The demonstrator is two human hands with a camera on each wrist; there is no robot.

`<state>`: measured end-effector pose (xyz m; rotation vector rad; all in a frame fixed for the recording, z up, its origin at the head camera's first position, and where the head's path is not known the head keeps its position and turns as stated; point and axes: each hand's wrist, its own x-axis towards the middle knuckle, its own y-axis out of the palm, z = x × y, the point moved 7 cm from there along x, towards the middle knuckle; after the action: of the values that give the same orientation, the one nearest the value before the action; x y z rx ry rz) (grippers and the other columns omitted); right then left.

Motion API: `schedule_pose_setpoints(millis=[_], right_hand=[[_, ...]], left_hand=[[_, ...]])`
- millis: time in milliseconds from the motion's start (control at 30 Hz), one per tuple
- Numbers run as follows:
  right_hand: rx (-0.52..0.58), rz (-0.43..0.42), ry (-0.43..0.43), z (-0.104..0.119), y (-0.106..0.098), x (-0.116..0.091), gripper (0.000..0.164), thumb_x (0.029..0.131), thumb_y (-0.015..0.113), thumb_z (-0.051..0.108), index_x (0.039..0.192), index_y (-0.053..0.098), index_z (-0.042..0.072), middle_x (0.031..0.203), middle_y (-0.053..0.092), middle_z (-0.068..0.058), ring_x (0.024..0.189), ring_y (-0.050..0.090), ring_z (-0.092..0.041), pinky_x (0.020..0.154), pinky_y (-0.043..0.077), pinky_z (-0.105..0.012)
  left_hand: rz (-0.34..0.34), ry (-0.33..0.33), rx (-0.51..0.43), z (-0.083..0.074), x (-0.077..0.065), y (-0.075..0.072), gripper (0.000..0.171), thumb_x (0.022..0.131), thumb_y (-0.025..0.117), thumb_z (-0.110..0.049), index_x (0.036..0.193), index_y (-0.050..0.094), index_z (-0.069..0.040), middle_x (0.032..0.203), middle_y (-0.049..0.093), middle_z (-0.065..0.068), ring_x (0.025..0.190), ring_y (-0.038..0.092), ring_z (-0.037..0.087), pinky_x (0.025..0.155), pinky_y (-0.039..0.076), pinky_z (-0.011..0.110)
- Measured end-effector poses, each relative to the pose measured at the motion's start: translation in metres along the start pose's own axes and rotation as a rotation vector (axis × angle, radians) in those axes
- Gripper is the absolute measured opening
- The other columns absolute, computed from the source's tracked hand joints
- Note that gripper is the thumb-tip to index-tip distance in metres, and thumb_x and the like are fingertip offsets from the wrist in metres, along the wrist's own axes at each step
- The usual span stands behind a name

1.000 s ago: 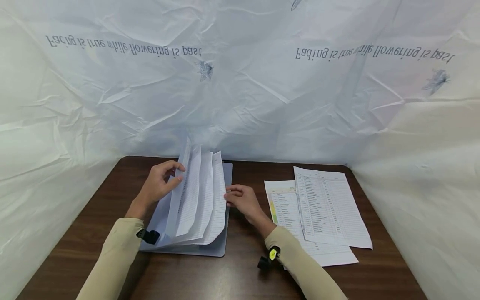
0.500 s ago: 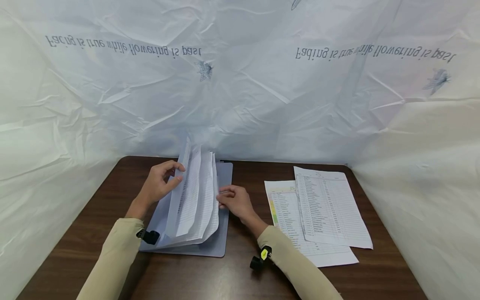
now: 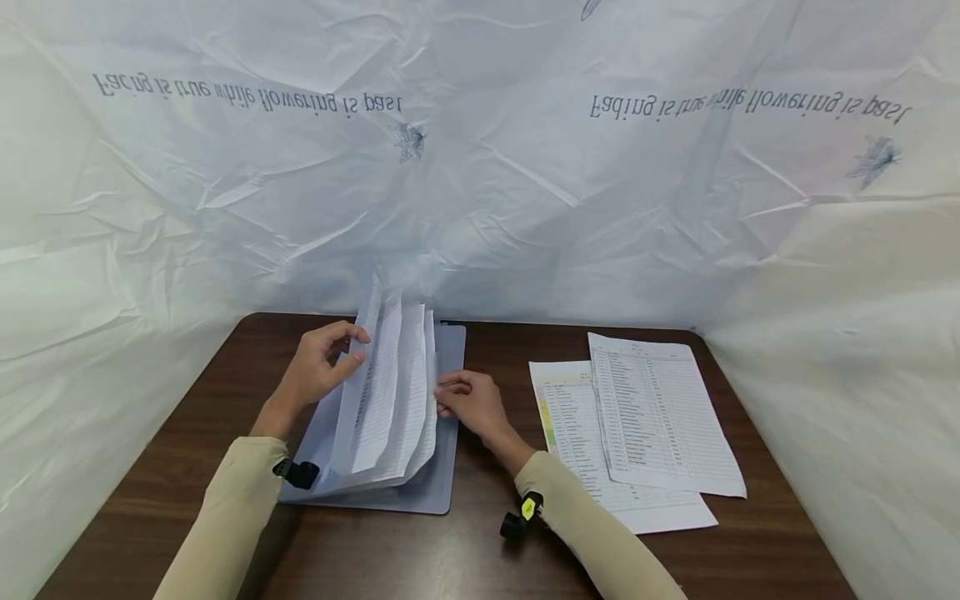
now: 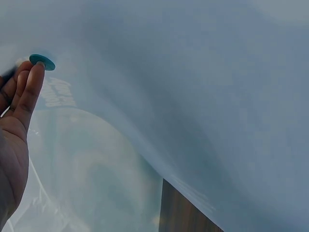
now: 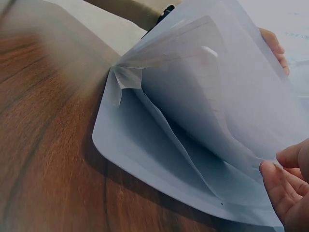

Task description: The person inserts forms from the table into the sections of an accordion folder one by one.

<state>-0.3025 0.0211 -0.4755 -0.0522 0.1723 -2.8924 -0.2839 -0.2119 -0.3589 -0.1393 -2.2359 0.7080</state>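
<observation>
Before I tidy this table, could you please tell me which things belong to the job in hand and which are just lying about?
In use:
folder, in the left hand
pages inside, in the right hand

Apparently lying about:
two loose sheets

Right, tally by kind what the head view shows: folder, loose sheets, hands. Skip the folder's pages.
Folder: 1
Loose sheets: 2 (upper sheet, lower sheet)
Hands: 2 (left hand, right hand)
Total: 5
</observation>
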Motion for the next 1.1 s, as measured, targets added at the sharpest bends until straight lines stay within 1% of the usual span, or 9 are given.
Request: schedule_pose_setpoints(millis=[100, 200, 333, 400, 533, 633, 800, 933, 1100], right_hand=[[-0.008, -0.005, -0.023, 0.002, -0.010, -0.002, 0.024, 0.092, 0.074, 0.009, 0.114, 0.072, -0.003, 0.094, 0.076, -0.016, 0.073, 0.073, -0.019, 0.068, 0.060, -0.033], [-0.029, -0.006, -0.055, 0.004, -0.023, -0.004, 0.028, 0.093, 0.074, 0.010, 0.117, 0.071, -0.004, 0.098, 0.076, -0.016, 0.080, 0.074, -0.031, 0.072, 0.061, -0.040], [-0.060, -0.028, -0.099, 0.010, -0.045, -0.007, 0.028, 0.094, 0.075, 0.013, 0.118, 0.071, -0.001, 0.101, 0.076, -0.016, 0.088, 0.073, -0.040, 0.075, 0.060, -0.046], [-0.089, -0.052, -0.121, 0.012, -0.059, -0.008, 0.027, 0.094, 0.075, 0.015, 0.117, 0.072, 0.002, 0.102, 0.076, -0.015, 0.090, 0.073, -0.039, 0.076, 0.060, -0.045], [-0.175, -0.115, -0.161, 0.014, -0.092, -0.012, 0.027, 0.094, 0.076, 0.021, 0.118, 0.073, 0.009, 0.104, 0.076, -0.010, 0.087, 0.074, -0.027, 0.075, 0.060, -0.037], [-0.233, -0.162, -0.195, 0.013, -0.118, -0.016, 0.030, 0.093, 0.077, 0.024, 0.118, 0.073, 0.009, 0.104, 0.076, -0.011, 0.083, 0.073, -0.017, 0.072, 0.058, -0.029], [-0.307, -0.255, -0.205, 0.009, -0.162, -0.026, 0.031, 0.092, 0.079, 0.023, 0.117, 0.074, 0.006, 0.103, 0.077, -0.014, 0.079, 0.070, -0.008, 0.068, 0.054, -0.023], [-0.398, -0.320, -0.179, 0.006, -0.195, -0.037, 0.032, 0.092, 0.078, 0.027, 0.118, 0.073, 0.009, 0.106, 0.077, -0.010, 0.082, 0.067, -0.006, 0.068, 0.051, -0.020], [-0.499, -0.402, -0.132, -0.001, -0.236, -0.050, 0.038, 0.094, 0.075, 0.034, 0.122, 0.071, 0.009, 0.110, 0.075, -0.009, 0.089, 0.066, -0.013, 0.071, 0.049, -0.015]], left_hand=[[-0.007, 0.000, 0.002, 0.010, -0.003, 0.001, 0.020, 0.081, 0.069, 0.012, 0.101, 0.068, 0.006, 0.091, 0.067, 0.016, 0.071, 0.048, 0.012, 0.054, 0.040, 0.037], [-0.009, -0.002, 0.009, 0.021, -0.006, 0.001, 0.023, 0.081, 0.071, 0.010, 0.103, 0.069, 0.002, 0.094, 0.068, 0.013, 0.072, 0.048, 0.011, 0.056, 0.041, 0.035], [-0.004, 0.003, 0.006, 0.027, -0.008, 0.002, 0.024, 0.083, 0.073, 0.006, 0.104, 0.070, -0.004, 0.097, 0.069, 0.010, 0.075, 0.050, 0.010, 0.059, 0.043, 0.030], [-0.002, 0.011, -0.001, 0.027, -0.008, 0.002, 0.023, 0.083, 0.073, 0.005, 0.105, 0.070, -0.005, 0.098, 0.070, 0.009, 0.077, 0.051, 0.010, 0.061, 0.044, 0.028], [-0.001, 0.030, -0.019, 0.027, -0.007, 0.003, 0.022, 0.084, 0.072, 0.004, 0.105, 0.070, -0.005, 0.098, 0.070, 0.010, 0.077, 0.051, 0.010, 0.064, 0.044, 0.025], [0.002, 0.034, -0.025, 0.026, -0.006, 0.004, 0.021, 0.085, 0.071, 0.003, 0.105, 0.070, -0.005, 0.097, 0.070, 0.011, 0.077, 0.050, 0.010, 0.064, 0.043, 0.024], [0.006, 0.026, -0.021, 0.027, -0.006, 0.005, 0.021, 0.085, 0.071, 0.004, 0.105, 0.070, -0.003, 0.099, 0.070, 0.011, 0.080, 0.052, 0.009, 0.066, 0.046, 0.023], [0.009, 0.023, -0.029, 0.027, -0.007, 0.004, 0.020, 0.085, 0.071, 0.004, 0.104, 0.069, -0.001, 0.100, 0.070, 0.011, 0.081, 0.053, 0.009, 0.068, 0.046, 0.021], [0.000, 0.030, -0.037, 0.026, -0.007, 0.005, 0.021, 0.084, 0.071, 0.005, 0.104, 0.069, 0.001, 0.100, 0.070, 0.012, 0.078, 0.051, 0.009, 0.064, 0.044, 0.023]])
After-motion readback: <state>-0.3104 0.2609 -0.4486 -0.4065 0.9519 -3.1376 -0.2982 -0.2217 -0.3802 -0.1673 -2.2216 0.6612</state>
